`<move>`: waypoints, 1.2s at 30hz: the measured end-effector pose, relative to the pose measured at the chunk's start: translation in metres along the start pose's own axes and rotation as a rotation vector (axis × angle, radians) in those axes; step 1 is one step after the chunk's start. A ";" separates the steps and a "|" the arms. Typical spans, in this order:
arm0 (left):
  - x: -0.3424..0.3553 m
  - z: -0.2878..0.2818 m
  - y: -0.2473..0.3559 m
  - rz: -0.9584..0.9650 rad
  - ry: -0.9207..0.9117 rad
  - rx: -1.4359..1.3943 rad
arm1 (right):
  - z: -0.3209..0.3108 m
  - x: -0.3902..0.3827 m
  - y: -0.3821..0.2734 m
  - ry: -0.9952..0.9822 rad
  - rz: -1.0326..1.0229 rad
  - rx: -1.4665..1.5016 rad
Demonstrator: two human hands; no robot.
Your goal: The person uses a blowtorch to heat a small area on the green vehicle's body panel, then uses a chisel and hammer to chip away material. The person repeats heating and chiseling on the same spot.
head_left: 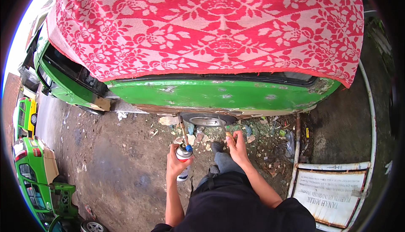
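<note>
My left hand is wrapped round a blowtorch, a red and white gas can with a blue knob and a long brass-coloured tube. That tube points away from me, toward the lower edge of a green vehicle. Between the fingers of my right hand is a scraper with a light orange-brown handle and a thin grey blade. Both tools look apart from the vehicle's side. Scraped, bare patches mark its green paint, and brown shows along the bottom. Whether the torch is lit cannot be made out.
A red and pink floral cloth covers the vehicle's top. Paint flakes and rubbish litter the ground by its wheel. On the right stands a white metal frame with a signboard. More green vehicles are at left.
</note>
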State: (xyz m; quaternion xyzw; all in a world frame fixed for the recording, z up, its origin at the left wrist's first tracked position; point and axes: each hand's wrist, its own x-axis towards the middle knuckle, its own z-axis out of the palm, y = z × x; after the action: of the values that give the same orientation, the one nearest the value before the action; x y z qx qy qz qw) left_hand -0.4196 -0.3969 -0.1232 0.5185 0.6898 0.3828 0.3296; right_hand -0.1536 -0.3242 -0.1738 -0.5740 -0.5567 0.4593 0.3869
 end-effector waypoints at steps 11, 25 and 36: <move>0.101 -0.041 -0.057 0.182 -0.164 -0.003 | 0.094 0.070 -0.018 0.022 -0.027 0.180; 0.268 -0.091 -0.103 0.460 -0.721 -0.113 | 0.209 0.057 -0.040 0.648 0.021 0.208; 0.331 -0.203 -0.176 0.667 -1.222 -0.013 | 0.453 -0.047 -0.072 1.300 0.198 0.402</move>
State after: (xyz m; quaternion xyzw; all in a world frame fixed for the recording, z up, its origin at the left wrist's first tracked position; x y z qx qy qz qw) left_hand -0.7549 -0.1440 -0.1958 0.8233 0.1824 0.1073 0.5267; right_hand -0.6062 -0.3954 -0.2272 -0.6984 -0.0605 0.1492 0.6974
